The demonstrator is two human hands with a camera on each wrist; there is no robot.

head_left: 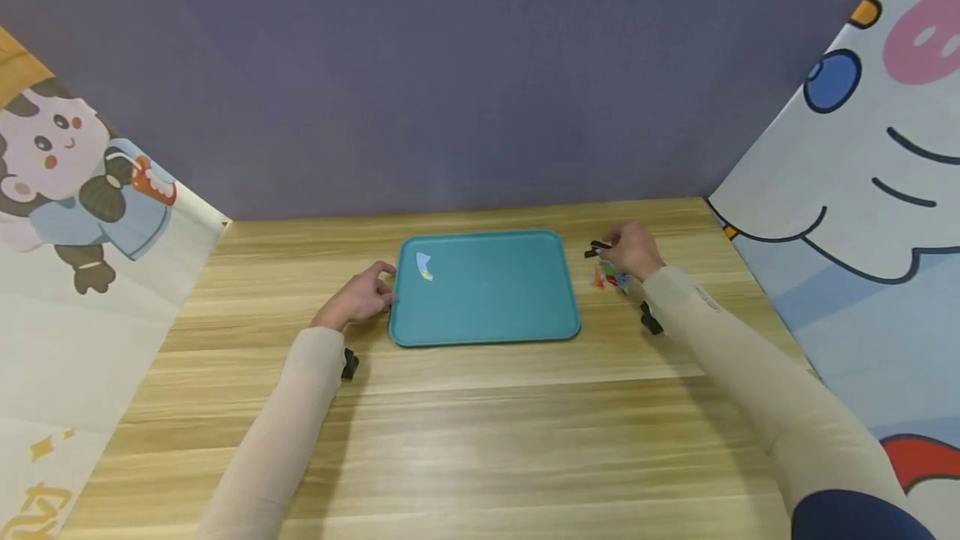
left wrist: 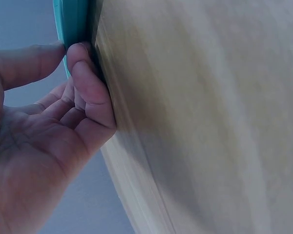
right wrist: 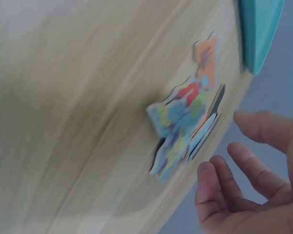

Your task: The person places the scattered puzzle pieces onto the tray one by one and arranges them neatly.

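Observation:
A teal tray [head_left: 487, 290] lies on the table with one light-blue and yellow flat piece [head_left: 424, 266] near its upper left corner. My left hand [head_left: 363, 297] pinches the tray's left rim; in the left wrist view, the thumb lies on the rim [left wrist: 74, 22] and the fingers curl against its side. To the right of the tray, my right hand [head_left: 633, 250] is over colourful puzzle pieces [right wrist: 178, 117]. Its fingers [right wrist: 256, 168] are spread apart, with nothing between them. A dark piece [head_left: 597, 248] lies by the fingertips, and an orange piece [right wrist: 205, 58] lies toward the tray.
The wood-grain table [head_left: 495, 440] meets a grey-blue panel [head_left: 465, 82] at the back. Walls with cartoon pictures stand at the left [head_left: 45, 340] and right [head_left: 862, 190]. A black wrist device [head_left: 651, 319] sits under the right sleeve.

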